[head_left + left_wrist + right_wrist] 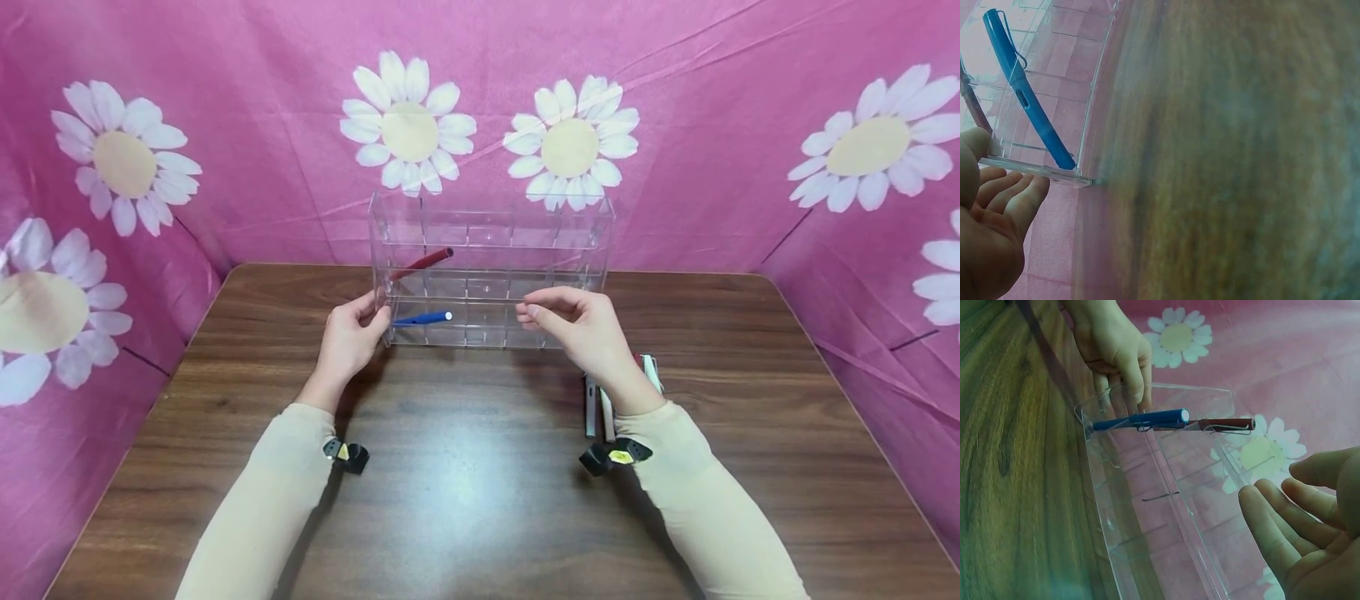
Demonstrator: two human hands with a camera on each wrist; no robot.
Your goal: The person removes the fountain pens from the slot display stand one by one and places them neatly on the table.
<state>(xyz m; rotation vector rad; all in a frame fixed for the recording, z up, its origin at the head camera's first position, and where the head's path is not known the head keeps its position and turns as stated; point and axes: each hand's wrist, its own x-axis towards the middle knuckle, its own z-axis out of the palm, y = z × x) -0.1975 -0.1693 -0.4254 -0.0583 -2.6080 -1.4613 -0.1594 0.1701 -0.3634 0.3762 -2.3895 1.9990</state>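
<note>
A clear plastic tiered rack stands toward the back of the table. My left hand holds its left end wall, thumb on one side and fingers on the other, as the left wrist view shows. A blue pen with a wire clip leans in the lower front tier at that end, its white-tipped end raised. Behind and above it, a dark red pen slants in a higher tier. Before the rack's right half hovers my right hand, fingers loosely bent with nothing between them and the thumb.
Several pens lie on the brown wooden table beside and partly under my right wrist, a grey one and a white one among them. A pink cloth with daisies hangs behind the rack and along the sides.
</note>
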